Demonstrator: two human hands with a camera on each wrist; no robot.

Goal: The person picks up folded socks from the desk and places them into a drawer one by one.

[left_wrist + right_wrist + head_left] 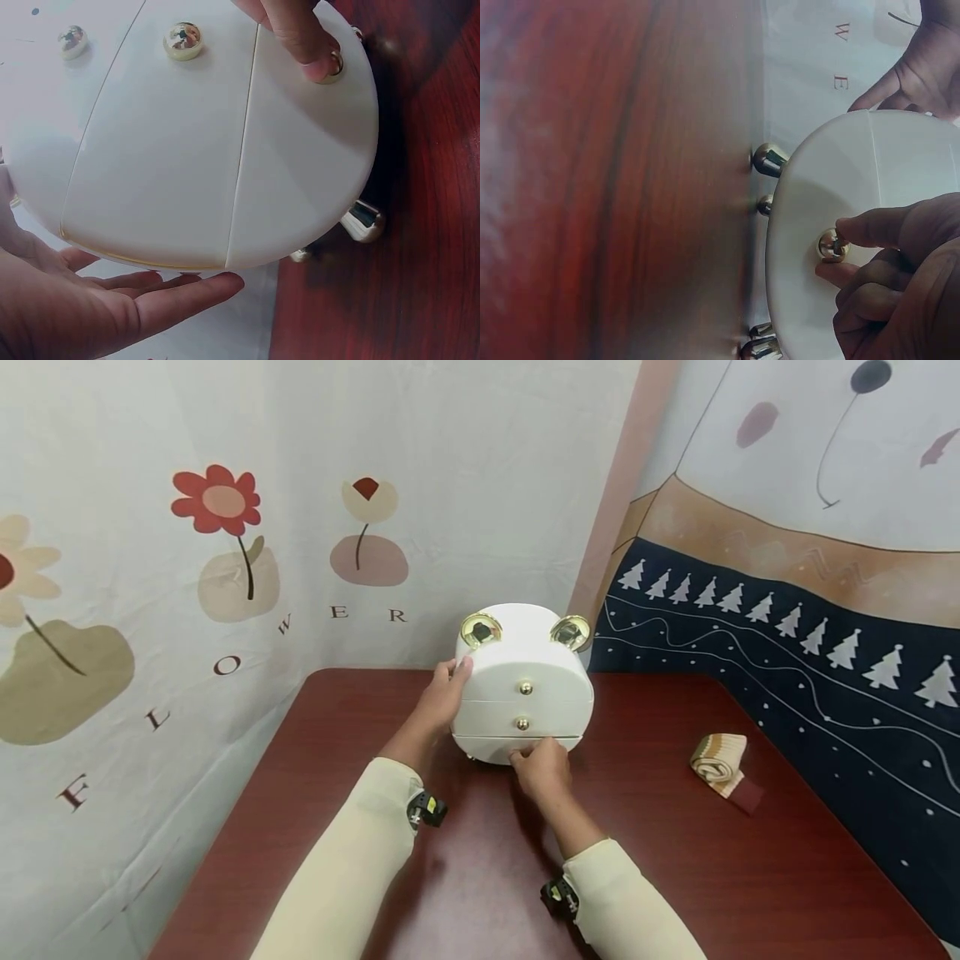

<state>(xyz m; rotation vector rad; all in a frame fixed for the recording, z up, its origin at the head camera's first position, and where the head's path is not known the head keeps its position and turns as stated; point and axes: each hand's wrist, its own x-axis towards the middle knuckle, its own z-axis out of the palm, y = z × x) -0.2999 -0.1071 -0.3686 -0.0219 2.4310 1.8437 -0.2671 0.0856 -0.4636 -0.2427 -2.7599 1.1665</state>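
A white rounded jewelry box stands on the table with three drawer fronts, gold knobs and two gold eye-like rings on top. My left hand rests against its left side, fingers fairly straight along the curved edge in the left wrist view. With thumb and finger, my right hand pinches the gold knob of the bottom drawer. Only thin seams show between the drawer fronts. Gold feet lift the box off the tabletop.
A rolled striped cloth with a dark red end lies at the right of the reddish-brown table. Behind the table hangs a white flower-printed curtain. A dark blue cloth with white trees borders the right side.
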